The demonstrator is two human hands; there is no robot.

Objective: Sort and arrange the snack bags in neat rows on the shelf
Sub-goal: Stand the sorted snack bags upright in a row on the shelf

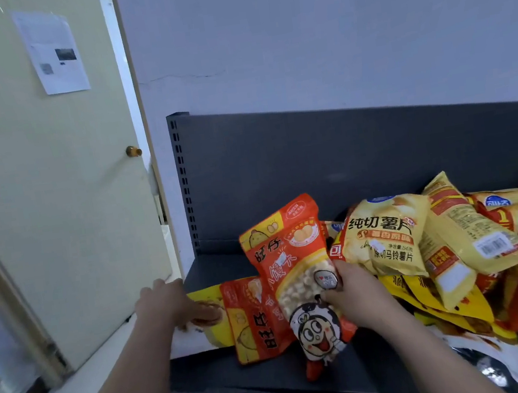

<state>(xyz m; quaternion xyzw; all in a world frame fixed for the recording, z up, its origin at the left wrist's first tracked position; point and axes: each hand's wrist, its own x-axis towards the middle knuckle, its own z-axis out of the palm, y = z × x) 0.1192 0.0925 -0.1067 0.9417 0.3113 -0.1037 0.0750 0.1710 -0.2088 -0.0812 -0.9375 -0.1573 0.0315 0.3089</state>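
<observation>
Pinching the upright red bag [289, 258] by its right edge in curled fingers, the right hand [355, 296] should lower it squarely beside the flat red bag [251, 320] at the shelf's [208, 270] near left, while the left hand's [173, 303] straight fingers steady the yellow bag [213, 332].

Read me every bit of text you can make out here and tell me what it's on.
"旺仔": held orange bag
"小馒头": same bag, partly lost in glare
"纯切薯片": yellow bag
"原切马铃薯片": same yellow bag, lower down
Too small or blurred to read: paper on the door, barcode label, turned print on the flat orange bag
</observation>
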